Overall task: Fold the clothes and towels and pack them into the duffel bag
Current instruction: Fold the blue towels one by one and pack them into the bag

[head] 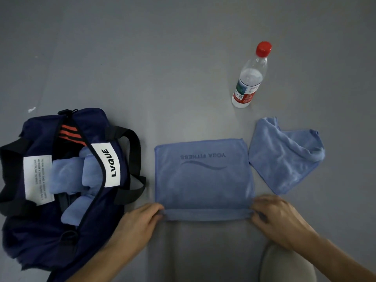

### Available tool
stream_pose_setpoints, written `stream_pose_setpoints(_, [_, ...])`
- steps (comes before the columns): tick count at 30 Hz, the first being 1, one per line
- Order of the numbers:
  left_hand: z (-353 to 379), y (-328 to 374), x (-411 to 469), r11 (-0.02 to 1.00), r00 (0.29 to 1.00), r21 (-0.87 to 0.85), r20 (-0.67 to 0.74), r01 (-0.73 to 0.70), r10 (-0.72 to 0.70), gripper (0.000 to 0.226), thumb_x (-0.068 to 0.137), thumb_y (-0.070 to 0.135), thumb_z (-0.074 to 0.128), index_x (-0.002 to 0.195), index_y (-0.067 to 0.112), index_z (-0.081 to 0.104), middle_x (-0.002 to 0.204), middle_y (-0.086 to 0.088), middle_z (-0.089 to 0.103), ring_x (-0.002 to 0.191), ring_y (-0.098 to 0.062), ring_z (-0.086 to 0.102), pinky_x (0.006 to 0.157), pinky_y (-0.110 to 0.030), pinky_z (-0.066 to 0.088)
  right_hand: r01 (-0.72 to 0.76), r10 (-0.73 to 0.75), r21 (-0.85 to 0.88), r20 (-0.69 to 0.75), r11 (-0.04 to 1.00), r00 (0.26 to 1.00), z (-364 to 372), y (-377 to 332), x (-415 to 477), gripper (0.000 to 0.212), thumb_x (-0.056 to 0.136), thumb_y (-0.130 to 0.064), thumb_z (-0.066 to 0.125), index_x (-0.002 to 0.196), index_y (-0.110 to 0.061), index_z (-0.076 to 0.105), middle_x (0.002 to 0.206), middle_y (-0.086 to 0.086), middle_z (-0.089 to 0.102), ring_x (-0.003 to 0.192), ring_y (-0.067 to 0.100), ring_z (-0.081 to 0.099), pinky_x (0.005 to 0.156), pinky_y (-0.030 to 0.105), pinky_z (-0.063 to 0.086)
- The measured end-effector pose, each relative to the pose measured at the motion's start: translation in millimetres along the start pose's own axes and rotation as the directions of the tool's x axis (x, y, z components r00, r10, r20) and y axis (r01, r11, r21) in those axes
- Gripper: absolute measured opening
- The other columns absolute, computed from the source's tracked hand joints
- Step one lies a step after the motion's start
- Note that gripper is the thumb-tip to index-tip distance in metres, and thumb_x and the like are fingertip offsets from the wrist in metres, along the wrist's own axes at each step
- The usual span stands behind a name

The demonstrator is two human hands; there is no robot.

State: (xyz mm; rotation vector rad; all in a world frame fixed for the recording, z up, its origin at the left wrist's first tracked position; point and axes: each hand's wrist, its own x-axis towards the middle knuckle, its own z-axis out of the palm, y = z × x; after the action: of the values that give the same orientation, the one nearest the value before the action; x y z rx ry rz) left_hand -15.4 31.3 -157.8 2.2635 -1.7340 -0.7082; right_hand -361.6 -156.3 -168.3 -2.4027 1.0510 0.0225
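Floor (183, 68): both hands (142, 217) (278, 218) pinch towel (203, 180).

a clear plastic water bottle (249, 78) is seen at about 1 o'clock in the view, stood upright on its base on the floor, apart from everything around it. it is closed with a red cap (263, 48), which is pointed toward 12 o'clock. a label (244, 93) in white, green and red is wrapped round its lower half, and the print on it is too small to be read. a plain grey floor (162, 58) is spread across the whole view. a small white scrap or mark (32, 109) is seen on it at about 9 o'clock.
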Motion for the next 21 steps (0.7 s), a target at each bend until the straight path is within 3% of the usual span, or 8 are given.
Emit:
stream_pose_setpoints(4, [-25,12,22,0.989,0.992,-0.111,-0.076,0.094,-0.102,0.007,0.094,0.024,0.065,0.1,0.028,0.065,0.088,0.021,0.064,0.079,0.0,0.061,0.067,-0.01,0.041,-0.161,0.176,0.125,-0.12,0.979,0.977,-21,-8,22,0.032,0.082,-0.019,0.063,0.063,-0.018,0.037,0.052,-0.002,0.041,0.049,0.017,0.043,0.05,0.034,0.042])
stream_pose_setpoints(8, [-38,14,78,0.976,0.967,-0.161,-0.185,0.148,-0.178,0.01,0.097,0.022,0.06,0.105,0.021,0.067,0.091,0.011,0.066,0.083,-0.012,0.063,0.072,-0.027,0.044,-0.218,0.251,0.149,-0.265,0.965,0.931,-35,-8,78,0.025,0.092,-0.023,0.061,0.07,-0.018,0.052,0.053,-0.007,0.051,0.053,0.021,0.055,0.056,0.033,0.044])
stream_pose_setpoints(12, [-37,12,134,0.971,0.948,-0.128,-0.224,0.2,-0.225,0.018,0.1,0.023,0.056,0.116,0.019,0.063,0.108,-0.002,0.069,0.099,-0.025,0.063,0.086,-0.038,0.049,-0.243,0.257,0.086,-0.221,0.966,0.941,-42,6,129,0.019,0.1,-0.036,0.048,0.099,-0.023,0.062,0.077,0.003,0.067,0.075,0.031,0.063,0.07,0.044,0.053])
stream_pose_setpoints(14, [-30,11,150,0.987,0.951,0.002,-0.267,0.161,-0.154,0.032,0.097,0.019,0.06,0.129,0.018,0.058,0.124,-0.007,0.062,0.112,-0.03,0.057,0.096,-0.043,0.047,-0.186,0.176,-0.025,-0.229,0.982,0.957,-42,15,143,0.029,0.1,-0.028,0.052,0.127,-0.018,0.06,0.114,0.01,0.068,0.102,0.035,0.063,0.082,0.048,0.054])
stream_pose_setpoints(16, [-14,18,153,0.978,0.957,0.173,-0.281,0.12,-0.067,0.043,0.092,0.013,0.063,0.134,0.014,0.056,0.132,-0.012,0.058,0.115,-0.036,0.055,0.093,-0.049,0.046,-0.016,-0.043,-0.229,-0.249,0.973,0.967,-33,20,148,0.039,0.099,-0.019,0.055,0.136,-0.009,0.056,0.138,0.016,0.056,0.125,0.039,0.054,0.095,0.051,0.051])
stream_pose_setpoints(18, [11,33,142,0.971,0.968,0.231,-0.251,0.053,0.007,0.048,0.092,0.011,0.064,0.138,0.012,0.055,0.136,-0.013,0.056,0.116,-0.037,0.056,0.092,-0.048,0.047,0.187,-0.264,-0.359,-0.18,0.915,0.948,-12,19,146,0.043,0.101,-0.025,0.048,0.138,-0.006,0.056,0.145,0.018,0.052,0.136,0.039,0.046,0.106,0.052,0.045])
stream_pose_setpoints(20, [39,45,130,0.981,0.982,0.186,-0.188,0.063,-0.027,0.055,0.1,0.025,0.053,0.152,0.013,0.039,0.153,-0.017,0.042,0.134,-0.037,0.046,0.107,-0.048,0.041,0.27,-0.316,-0.395,-0.054,0.878,0.947,10,18,138,0.055,0.101,-0.039,0.038,0.143,-0.007,0.052,0.15,0.016,0.047,0.141,0.037,0.041,0.111,0.054,0.04])
stream_pose_setpoints(21, [49,49,126,0.981,0.984,0.157,-0.149,0.117,-0.094,0.06,0.104,0.037,0.039,0.158,0.016,0.025,0.162,-0.017,0.027,0.146,-0.034,0.03,0.117,-0.048,0.029,0.272,-0.294,-0.405,0.01,0.873,0.956,18,18,134,0.061,0.101,-0.045,0.034,0.147,-0.008,0.046,0.154,0.015,0.042,0.143,0.036,0.038,0.112,0.054,0.038])
